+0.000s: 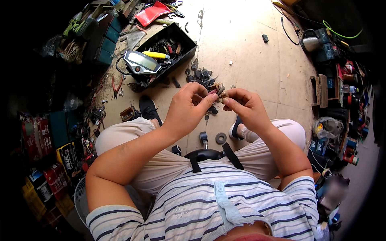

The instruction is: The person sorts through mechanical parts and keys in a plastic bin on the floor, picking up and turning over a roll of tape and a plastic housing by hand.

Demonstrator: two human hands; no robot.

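Observation:
Both hands meet in front of me over a pile of dark, key-like pieces [203,76] on the floor. Thumb and fingers of my left hand [187,107] are pinched together around something small, partly hidden, with a reddish bit at the fingertips. Close by on the right, my right hand [248,107] pinches a small brass-coloured piece [222,95]. The fingertips of the two hands nearly touch, and their exact kind of parts is too small to tell. One loose key-like piece [206,118] lies just below the hands.
A black bin [183,54] of tools and parts stands at the upper left, with a digital instrument cluster [141,63] and a yellow-handled tool [156,55] on it. Red-handled pliers [117,86] lie left. A metal ring [220,138] is near my feet. Crowded shelves [335,86] line the right.

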